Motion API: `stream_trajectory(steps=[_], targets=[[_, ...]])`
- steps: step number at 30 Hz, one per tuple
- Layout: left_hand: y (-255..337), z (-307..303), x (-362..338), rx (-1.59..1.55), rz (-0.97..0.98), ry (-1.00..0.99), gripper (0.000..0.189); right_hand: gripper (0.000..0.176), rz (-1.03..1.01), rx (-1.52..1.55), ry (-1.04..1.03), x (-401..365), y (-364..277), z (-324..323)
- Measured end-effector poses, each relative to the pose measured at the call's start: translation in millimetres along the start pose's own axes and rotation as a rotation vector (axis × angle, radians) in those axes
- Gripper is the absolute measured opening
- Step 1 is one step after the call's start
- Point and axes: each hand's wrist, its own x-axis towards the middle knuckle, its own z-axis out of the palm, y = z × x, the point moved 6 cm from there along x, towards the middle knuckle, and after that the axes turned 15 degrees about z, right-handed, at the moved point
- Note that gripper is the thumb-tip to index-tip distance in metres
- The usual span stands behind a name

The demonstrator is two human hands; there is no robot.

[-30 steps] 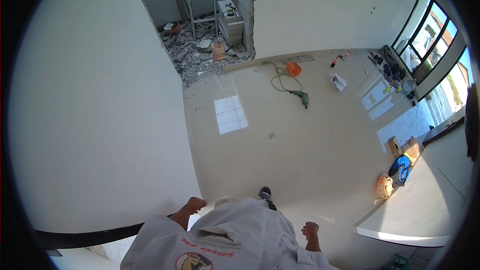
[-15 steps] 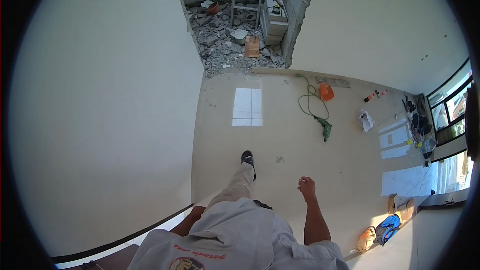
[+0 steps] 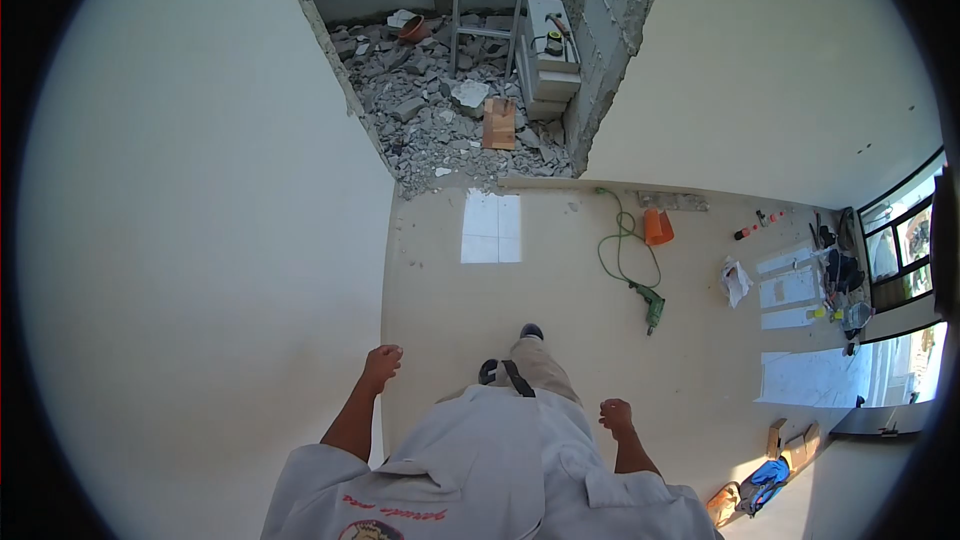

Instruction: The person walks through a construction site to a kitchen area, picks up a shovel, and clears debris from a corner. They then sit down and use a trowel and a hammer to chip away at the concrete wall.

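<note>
My left hand (image 3: 382, 366) is out in front of my body beside the plain white wall, its fingers loosely curled and nothing visible in them. Lower on the other side, my right hand (image 3: 616, 415) hangs over the tiled floor, fingers curled in, with no object showing. Neither hand touches anything. Ahead of my right hand, a green power drill (image 3: 650, 308) lies on the floor, its green cord (image 3: 610, 258) looped beyond it. An orange bucket (image 3: 657, 227) lies near the cord.
Broken rubble (image 3: 415, 90) fills a rough wall opening ahead. Inside are a ladder (image 3: 489, 32), stacked pale blocks (image 3: 550, 65) with tools on top, and a wooden board (image 3: 499, 124). At right are a white bag (image 3: 735, 282), a blue bag (image 3: 766, 485) and clutter by the windows.
I have stepped forward, and the opening and drill appear nearer. My left hand has swung up into view from beside my hip. My right hand has drawn back toward my body.
</note>
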Motion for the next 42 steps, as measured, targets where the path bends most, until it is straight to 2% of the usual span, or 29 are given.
stream_trajectory(steps=[2,5,7,9,11,14,17,19,23,24,27,29,31,33,35,37,39,41,42], targets=[[51,17,38,0.101,0.061,-0.029,0.035,0.017,0.003,0.011,-0.023,16,-48,0],[95,40,91,0.097,0.081,-0.032,0.034,0.017,0.007,-0.016,-0.034,42,-121,9],[100,51,123,0.076,0.012,-0.05,0.034,0.017,0.028,-0.038,-0.029,58,-173,19],[92,58,150,0.041,-0.036,-0.024,0.032,0.013,-0.207,-0.251,-0.073,97,-217,31],[86,57,160,0.079,-0.154,-0.063,0.034,0.013,-0.286,-0.336,-0.108,120,-260,41],[92,46,180,0.134,-0.269,-0.064,0.036,0.014,-0.19,-0.272,-0.122,143,-346,53],[123,30,194,-0.016,-0.288,0.122,0.037,0.014,-0.078,-0.282,-0.124,146,-420,62],[136,29,208,-0.118,-0.308,0.187,0.034,0.016,-0.05,-0.331,-0.101,150,-495,70],[153,38,242,-0.16,-0.374,0.209,0.032,0.017,-0.259,-0.309,-0.069,177,-639,101],[152,40,252,-0.15,-0.397,0.203,0.031,0.021,-0.26,-0.3,-0.075,175,-674,111],[121,43,308,0.001,-0.273,-0.044,0.028,0.024,-0.288,-0.208,-0.087,173,-759,147],[127,34,357,0.17,-0.163,-0.129,0.026,0.026,-0.281,-0.198,-0.089,177,-801,177],[150,17,392,0.126,-0.198,-0.112,0.027,0.025,-0.264,-0.175,-0.11,186,-818,206],[192,-2,423,0.072,-0.298,-0.067,0.03,0.019,-0.117,-0.278,-0.125,180,-828,225],[263,-30,464,-0.121,-0.45,0.12,0.03,0.016,0.005,-0.34,-0.173,183,-836,248],[308,-64,521,-0.141,-0.365,0.143,0.032,0.014,-0.029,-0.371,-0.154,184,-860,267],[323,-95,578,-0.241,-0.252,0.147,0.027,0.011,-0.029,-0.333,-0.154,183,-883,276],[397,-117,607,-0.179,-0.223,0.17,0.03,0.01,-0.011,-0.208,-0.173,176,-917,287],[414,-121,622,-0.171,-0.195,0.152,0.032,0.011,0.007,-0.233,-0.151,161,-939,293]])
